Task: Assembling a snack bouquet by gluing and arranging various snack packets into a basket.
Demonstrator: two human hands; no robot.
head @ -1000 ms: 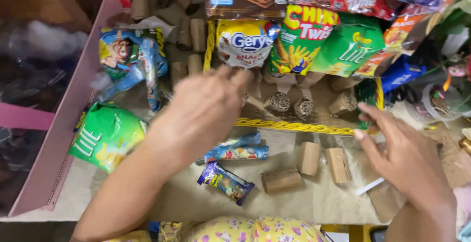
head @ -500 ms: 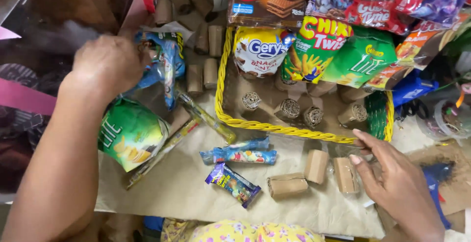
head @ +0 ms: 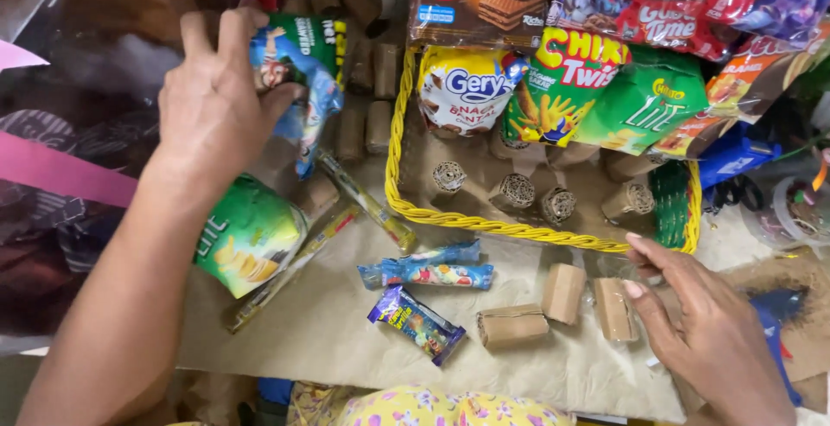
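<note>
Since half a second ago, the left hand (head: 212, 102) has lifted the blue-and-green glossy snack packet (head: 303, 80) from flat to nearly upright. It is clamped on that packet's edge, thumb in front, fingers behind, apparently to keep the printed face visible. Below the wrist lies a green crinkled chip bag (head: 246, 232). The right hand (head: 700, 331), fingers loosely spread and holding nothing, touches a small brown cardboard roll (head: 614, 308) on the paper-covered bench (head: 328, 331). Beyond it sits a yellow woven basket (head: 398, 193).
</note>
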